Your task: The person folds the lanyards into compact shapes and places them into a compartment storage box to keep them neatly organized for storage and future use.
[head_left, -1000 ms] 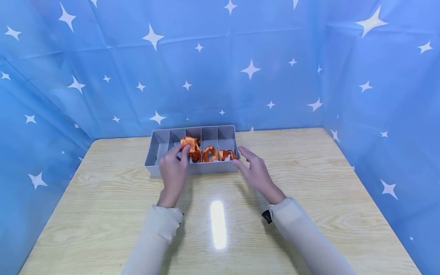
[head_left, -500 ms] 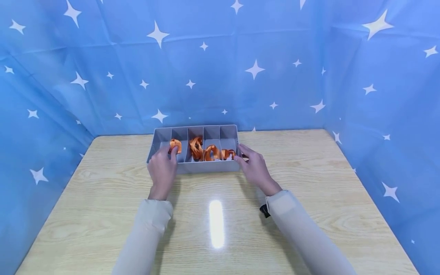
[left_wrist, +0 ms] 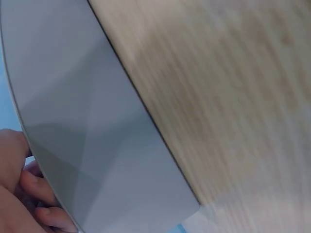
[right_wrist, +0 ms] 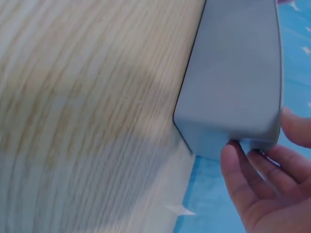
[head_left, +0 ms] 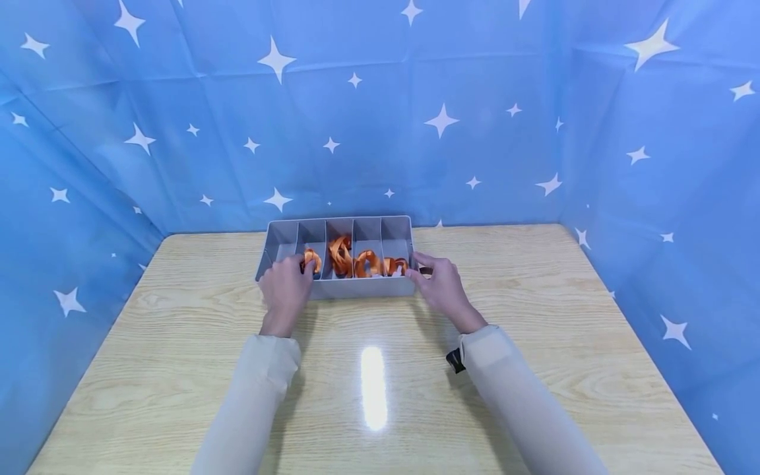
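A grey divided box (head_left: 356, 288) stands at the back of the table. My left hand (head_left: 286, 289) reaches over its front rim, with thumb and fingertips at an orange ribbon loop (head_left: 313, 262) low in the second compartment from the left. In the left wrist view the curled fingers (left_wrist: 41, 189) show behind the front wall; the ribbon is hidden there. My right hand (head_left: 441, 287) holds the box's right end, thumb at the front corner. Its fingers (right_wrist: 238, 177) touch the end wall in the right wrist view.
Orange ribbon (head_left: 340, 256) lies in the middle compartment, with another ribbon loop (head_left: 368, 264) and a smaller ribbon piece (head_left: 394, 266) in the compartments to its right. White bits show near these. A blue star-patterned curtain (head_left: 380, 132) hangs around the wooden table (head_left: 534, 297).
My left hand has moved left from the middle compartment to the second one and lowered the orange ribbon into it. My right hand has stayed at the box's right end.
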The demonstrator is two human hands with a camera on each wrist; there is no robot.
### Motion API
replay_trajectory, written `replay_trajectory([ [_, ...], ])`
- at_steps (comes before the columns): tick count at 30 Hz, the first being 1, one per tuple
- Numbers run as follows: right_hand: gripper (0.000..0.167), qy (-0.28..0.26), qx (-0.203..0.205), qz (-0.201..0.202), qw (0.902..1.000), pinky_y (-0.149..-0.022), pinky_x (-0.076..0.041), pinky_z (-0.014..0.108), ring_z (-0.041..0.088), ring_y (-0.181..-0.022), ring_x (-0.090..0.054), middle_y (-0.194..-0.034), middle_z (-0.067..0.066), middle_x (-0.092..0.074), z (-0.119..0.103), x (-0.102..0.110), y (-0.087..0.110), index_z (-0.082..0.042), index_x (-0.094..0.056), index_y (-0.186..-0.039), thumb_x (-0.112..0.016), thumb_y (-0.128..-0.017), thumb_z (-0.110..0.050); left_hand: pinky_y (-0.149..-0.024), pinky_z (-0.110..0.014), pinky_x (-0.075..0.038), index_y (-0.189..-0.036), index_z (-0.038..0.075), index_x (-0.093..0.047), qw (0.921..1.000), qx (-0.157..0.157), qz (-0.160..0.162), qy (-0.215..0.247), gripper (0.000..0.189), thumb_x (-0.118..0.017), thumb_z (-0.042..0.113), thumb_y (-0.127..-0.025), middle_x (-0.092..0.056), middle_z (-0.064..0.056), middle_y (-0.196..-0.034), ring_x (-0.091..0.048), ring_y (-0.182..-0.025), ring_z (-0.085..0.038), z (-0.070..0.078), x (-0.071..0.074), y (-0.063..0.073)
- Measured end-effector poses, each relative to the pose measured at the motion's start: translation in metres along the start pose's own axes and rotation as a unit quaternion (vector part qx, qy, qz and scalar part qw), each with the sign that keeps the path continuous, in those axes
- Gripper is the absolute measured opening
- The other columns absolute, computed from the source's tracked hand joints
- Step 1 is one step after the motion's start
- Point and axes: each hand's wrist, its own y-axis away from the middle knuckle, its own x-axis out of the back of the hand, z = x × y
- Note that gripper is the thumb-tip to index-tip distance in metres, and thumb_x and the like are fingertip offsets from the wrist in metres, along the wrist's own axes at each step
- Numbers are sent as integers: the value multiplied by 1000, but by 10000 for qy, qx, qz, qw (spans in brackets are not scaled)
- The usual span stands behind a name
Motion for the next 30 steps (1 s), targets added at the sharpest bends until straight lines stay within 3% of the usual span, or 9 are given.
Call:
replay_trajectory([
  [10, 44, 64, -149, 33, 9999, -58, -50, 26, 30, -113, -64, -140, 13, -55, -3, 0, 1, 0, -56, -137, -67, -96, -14, -49, -38, -39, -95, 6, -76, 9988, 201, -405, -162, 27, -69, 33, -94, -68, -12, -74, -58, -57, -29, 4, 2, -6],
  [19, 44, 47, -144, 47, 9999, -52, -47, 24, 29, -112, -65, -140, 12, -55, -3, 1, 2, -1, -57, -136, -67, -96, -15, -46, -33, -37, -108, 6, -76, 9987, 163, -475, -86, 35, -71, 36, -92, -69, -11, -75, -54, -52, -24, 6, 1, -6],
  [25, 44, 87, -142, 90, 9998, -51, -45, 24, 29, -111, -65, -140, 12, -56, -1, 1, 2, -1, -57, -136, -68, -96, -15, -45, -33, -36, -117, 6, -73, 9989, 97, -446, -72, 38, -70, 35, -93, -72, -13, -83, -53, -51, -24, 7, 0, -5],
  [30, 44, 35, -209, 76, 9997, -52, -46, 24, 31, -115, -63, -141, 11, -55, -1, 2, 3, -3, -56, -137, -67, -96, -17, -45, -33, -34, -123, 8, -70, 9991, 85, -401, -105, 41, -70, 35, -93, -68, -12, -78, -51, -50, -24, 7, -1, -4],
])
